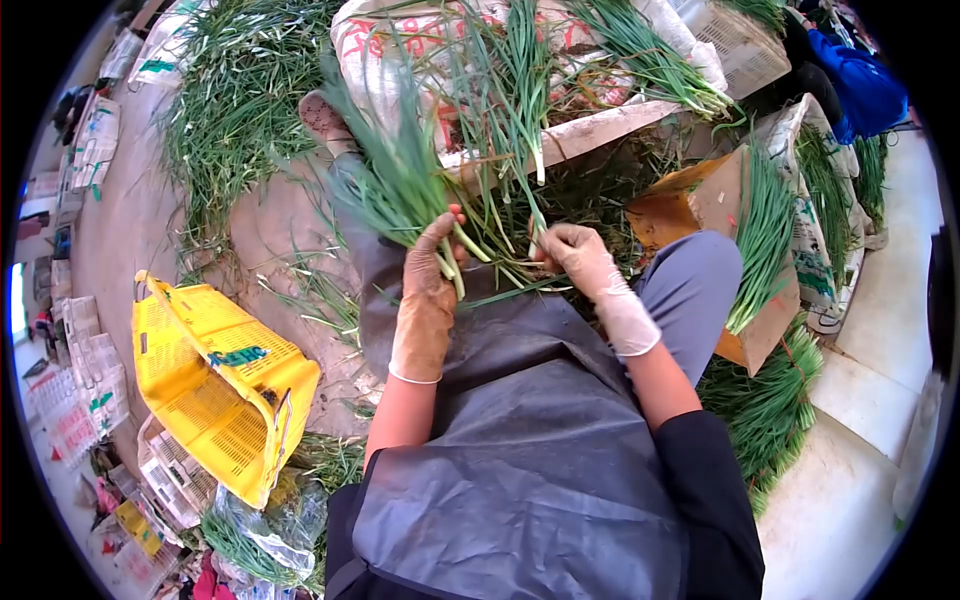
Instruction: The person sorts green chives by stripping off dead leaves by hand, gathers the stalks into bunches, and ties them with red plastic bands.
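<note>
My left hand (430, 265), in a soiled thin glove, is closed round a bunch of green onions (395, 185). Their leaves fan up and to the left, and a few white ends stick out below the fingers. To its right, my right hand (585, 262), gloved too, pinches a green onion stalk (537, 212) between thumb and fingers. Loose stalks and dry leaves lie between both hands, over the dark apron (520, 420) on my lap. More green onions (525, 80) rest in front on a white sack-covered surface (375, 50).
A yellow plastic crate (225, 375) lies tilted at left. A heap of green leaves (245, 110) covers the floor at upper left. On the right, bunched green onions (762, 240) lean on a cardboard box (720, 195), with another pile (765, 410) below. A person in blue (860, 85) is at upper right.
</note>
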Demonstrator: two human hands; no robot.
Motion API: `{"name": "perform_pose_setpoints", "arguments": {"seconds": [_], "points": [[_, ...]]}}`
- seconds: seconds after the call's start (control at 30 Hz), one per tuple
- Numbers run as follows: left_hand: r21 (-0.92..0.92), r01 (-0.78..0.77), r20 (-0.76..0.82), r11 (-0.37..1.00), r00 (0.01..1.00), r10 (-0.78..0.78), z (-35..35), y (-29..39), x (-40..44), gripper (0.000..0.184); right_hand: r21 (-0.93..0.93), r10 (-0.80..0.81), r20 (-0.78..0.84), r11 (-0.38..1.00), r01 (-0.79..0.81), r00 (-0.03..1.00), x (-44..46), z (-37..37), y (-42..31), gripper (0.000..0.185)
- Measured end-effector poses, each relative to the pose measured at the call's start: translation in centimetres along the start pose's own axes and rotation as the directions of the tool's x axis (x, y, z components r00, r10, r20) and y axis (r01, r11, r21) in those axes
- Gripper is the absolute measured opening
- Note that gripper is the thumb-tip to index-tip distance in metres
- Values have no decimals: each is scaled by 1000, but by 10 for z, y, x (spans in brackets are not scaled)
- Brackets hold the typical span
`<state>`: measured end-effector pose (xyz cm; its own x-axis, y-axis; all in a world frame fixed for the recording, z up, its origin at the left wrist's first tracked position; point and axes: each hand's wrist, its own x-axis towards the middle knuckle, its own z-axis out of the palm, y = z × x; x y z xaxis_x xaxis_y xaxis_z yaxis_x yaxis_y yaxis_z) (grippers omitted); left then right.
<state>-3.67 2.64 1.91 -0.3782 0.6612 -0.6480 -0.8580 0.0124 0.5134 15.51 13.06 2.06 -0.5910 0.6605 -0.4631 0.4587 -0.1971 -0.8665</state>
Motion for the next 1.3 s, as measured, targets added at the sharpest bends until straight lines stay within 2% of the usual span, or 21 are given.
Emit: {"name": "perform_pose_setpoints", "arguments": {"seconds": [0.03, 0.1, 0.13, 0.17, 0.23, 0.3, 0.37, 0.43, 0.53, 0.63, 0.77, 0.83, 0.93, 0.97, 1.0, 1.07, 1.1, 1.13, 1.17, 1.2, 1.3], "points": [[-47, 4, -6, 999, 1000, -4, -9, 7, 1, 27, -360, 77, 25, 931, -63, 997, -2, -12, 7, 25], [-112, -35, 12, 993, 999, 37, -16, 19, -4, 31, -953, -336, -190, 290, -90, 923, -16, -11, 17, 23], [-155, -74, 91, 985, 992, 89, -22, 22, -4, 35, -921, -476, -249, 386, -54, 843, -13, -13, 19, 24], [-158, -77, 229, 984, 967, 113, -27, 25, -5, 30, -766, -405, -309, 642, 27, 860, -12, -6, 1, 25], [-93, -123, 183, 988, 973, 138, -13, 28, -20, 30, -539, -205, -217, 840, 58, 954, -14, 18, -42, 28], [-32, -89, 130, 995, 987, 93, -4, 31, -28, 29, -260, -188, -18, 949, 177, 982, 4, 44, -58, 36], [22, -95, 132, 995, 987, 91, -11, 32, -29, 28, 126, -220, 27, 968, 215, 975, 16, 75, -61, 46], [139, -102, 248, 985, 967, 65, -21, 30, -34, 28, 197, -212, 106, 962, 189, 971, 26, 81, -71, 52], [286, -35, 188, 958, 982, -20, -11, 36, -54, 29, 630, 11, 294, 749, -203, 956, 44, 82, -81, 39], [304, 62, 167, 951, 979, -117, -39, 38, -61, 28, 547, 13, 44, 836, -35, 999, 61, 69, -69, 21], [221, 129, 133, 967, 978, -161, -74, 47, -80, 31, 762, -7, -240, 618, 193, 971, 43, 0, -86, 20], [84, 103, 222, 991, 968, -120, -89, 55, -87, 28, 854, -214, -142, 468, 229, 967, 30, -58, -75, 22], [27, 55, 172, 998, 983, -59, -100, 61, -97, 36, 687, -378, -124, 635, 355, 917, -9, -82, -74, 23], [23, 19, 187, 1000, 982, -23, -99, 61, -100, 36, 235, -312, -283, 894, 380, 907, -14, -70, -72, 25], [27, 6, 198, 1000, 980, -12, -96, 59, -102, 36, -259, -315, -453, 942, 215, 834, -22, -57, -71, 26], [13, 5, 248, 1000, 969, -8, -83, 54, -104, 37, 37, -126, -15, 991, 126, 992, -34, -3, -89, 34], [-11, 0, 287, 1000, 958, 3, -76, 51, -107, 37, 90, -128, 164, 989, 115, 978, -30, 28, -81, 50], [8, 0, 275, 1000, 961, -3, -70, 49, -111, 41, -66, -187, 227, 976, 207, 956, -29, 57, -79, 67], [12, 5, 284, 1000, 959, -8, -66, 50, -115, 41, 143, -240, 385, 970, 199, 891, -19, 80, -69, 75], [110, -7, 252, 994, 968, -21, -62, 52, -119, 43, 405, -128, 547, 906, -127, 827, -15, 92, -74, 59], [347, -113, 131, 931, 989, 71, -69, 63, -129, 48, 508, -84, 440, 844, -171, 894, -19, 55, -92, 35]]}}
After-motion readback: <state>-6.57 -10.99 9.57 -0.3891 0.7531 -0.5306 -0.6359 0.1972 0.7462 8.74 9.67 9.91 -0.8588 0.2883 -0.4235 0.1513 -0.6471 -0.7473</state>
